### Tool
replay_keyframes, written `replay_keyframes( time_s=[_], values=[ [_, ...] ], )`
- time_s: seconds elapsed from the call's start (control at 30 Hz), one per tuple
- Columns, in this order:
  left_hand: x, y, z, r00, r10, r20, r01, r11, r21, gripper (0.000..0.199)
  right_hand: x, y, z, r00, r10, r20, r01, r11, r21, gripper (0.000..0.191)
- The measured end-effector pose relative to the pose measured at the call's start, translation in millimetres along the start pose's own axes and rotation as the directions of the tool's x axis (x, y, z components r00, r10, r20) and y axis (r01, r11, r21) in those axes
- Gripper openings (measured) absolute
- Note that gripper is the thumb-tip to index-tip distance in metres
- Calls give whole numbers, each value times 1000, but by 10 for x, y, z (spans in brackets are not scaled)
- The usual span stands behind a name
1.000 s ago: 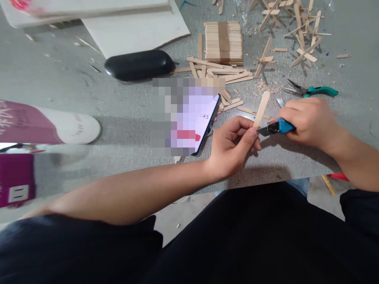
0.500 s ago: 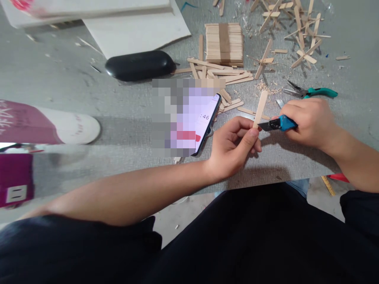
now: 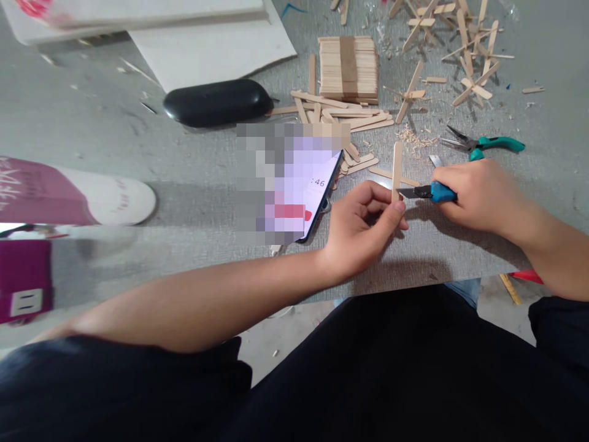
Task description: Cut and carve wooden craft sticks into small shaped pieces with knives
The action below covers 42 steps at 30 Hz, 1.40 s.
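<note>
Pinched between the thumb and fingers of my left hand [image 3: 368,224] is a flat wooden craft stick [image 3: 396,169], pointing away from me. My right hand [image 3: 476,193] is closed around a blue utility knife [image 3: 442,191]. Its dark blade [image 3: 411,193] meets the right edge of the stick, just above my left thumb. Wood shavings [image 3: 414,137] lie on the table beyond the stick. Green-handled pliers [image 3: 499,143] rest just past my right hand.
A banded bundle of craft sticks [image 3: 348,67] stands behind loose sticks [image 3: 363,116]. Crossed stick pieces [image 3: 473,86] lie at the far right. A lit phone [image 3: 317,184], a black case [image 3: 218,102] and a pink-and-white cup [image 3: 78,193] are to the left.
The craft stick has turned from leaning right to nearly straight ahead, its far end moving left. The knife has shifted slightly left with its blade lying flatter. Both hands keep their hold.
</note>
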<state>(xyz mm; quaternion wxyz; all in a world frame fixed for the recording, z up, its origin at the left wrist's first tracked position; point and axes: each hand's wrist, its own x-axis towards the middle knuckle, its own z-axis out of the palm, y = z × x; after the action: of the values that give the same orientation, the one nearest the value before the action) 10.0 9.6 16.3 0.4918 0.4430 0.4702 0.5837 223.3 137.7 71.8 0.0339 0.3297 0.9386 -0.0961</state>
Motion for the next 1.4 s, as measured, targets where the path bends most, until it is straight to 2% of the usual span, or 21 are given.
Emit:
replay_keyframes(
  time_s=[0.2, 0.33, 0.53, 0.93, 1.1, 1.2, 1.4],
  values=[
    [24, -52, -17, 1000, -11, 0, 11, 997, -82, 48, 12, -19, -39, 998, 24, 65, -29, 997, 77, 22],
    [53, -55, -28, 998, -70, -3, 69, 990, -120, 50, 0, -11, 2, 998, 55, 27, -58, 989, 133, 17],
    [85, -58, -32, 996, -90, -22, 86, 988, -131, 50, -16, 0, 54, 999, 32, -19, -26, 970, 241, 22],
    [87, -16, 0, 993, -110, -52, 105, 990, -92, 55, -47, -18, 53, 995, -30, -97, 44, 988, 151, 30],
    [87, -10, 15, 994, -90, -69, 85, 994, -74, 57, -55, -33, 46, 992, -75, -105, 88, 988, 127, 35],
    [80, 7, 27, 990, -117, -79, 112, 991, -73, 61, -62, -37, 38, 990, -98, -102, 106, 991, 80, 37],
    [75, 41, 39, 984, -149, -95, 144, 987, -65, 64, -70, -45, 39, 981, -149, -122, 150, 989, -7, 30]
  ],
)
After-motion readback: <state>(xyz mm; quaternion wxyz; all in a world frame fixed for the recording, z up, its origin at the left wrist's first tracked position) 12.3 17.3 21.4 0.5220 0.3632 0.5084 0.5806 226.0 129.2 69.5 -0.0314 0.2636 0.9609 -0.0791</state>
